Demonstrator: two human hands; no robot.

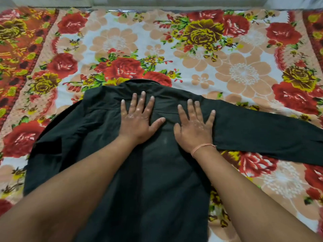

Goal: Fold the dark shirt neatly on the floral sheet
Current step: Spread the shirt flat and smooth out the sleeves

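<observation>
Head view: the dark shirt lies back-up on the floral sheet, collar at the far end, one sleeve stretched out to the right and the other side bunched at the left. The left hand and right hand rest flat on the upper back just below the collar, fingers spread and palms down, pinching nothing; a thin thread band circles the right wrist

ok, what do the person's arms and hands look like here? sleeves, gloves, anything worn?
Both arms are bare to the frame edge: no sleeves, no gloves. The left hand has nothing on its wrist or fingers. The right hand has a thin pale orange-pink thread tied round the wrist, one loose end sticking out. No rings or watch visible.
</observation>
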